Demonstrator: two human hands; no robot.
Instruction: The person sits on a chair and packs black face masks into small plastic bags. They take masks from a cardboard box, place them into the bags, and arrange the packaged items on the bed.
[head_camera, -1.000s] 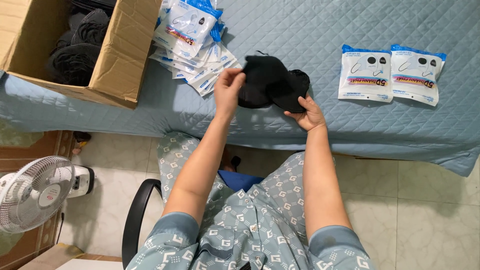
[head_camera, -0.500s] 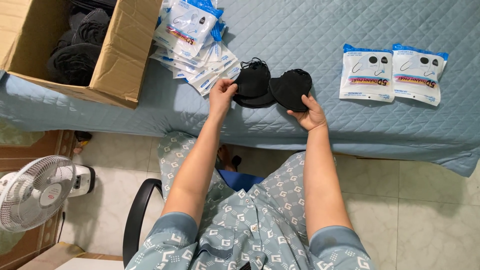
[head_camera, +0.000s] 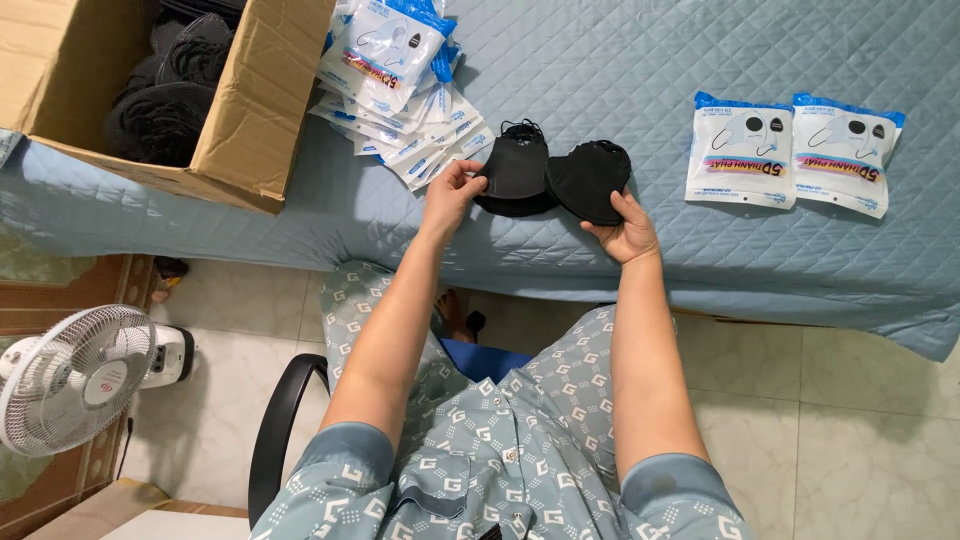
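Note:
My left hand (head_camera: 452, 190) pinches the left edge of a stack of black face masks (head_camera: 515, 170) that rests on the blue quilted table (head_camera: 620, 90). Beside it, my right hand (head_camera: 625, 225) holds another set of black masks (head_camera: 590, 180) from below, its edge overlapping the left stack. Both sets lie low over the quilt near its front edge.
A heap of white and blue mask pouches (head_camera: 400, 70) lies left of the masks. Two filled pouches (head_camera: 742, 150) (head_camera: 848, 152) sit side by side at the right. An open cardboard box (head_camera: 250, 110) with black masks stands at far left. A white fan (head_camera: 75, 380) is on the floor.
The single bunch of black masks has been spread into two side-by-side sets. Both hands have come down nearer the quilt.

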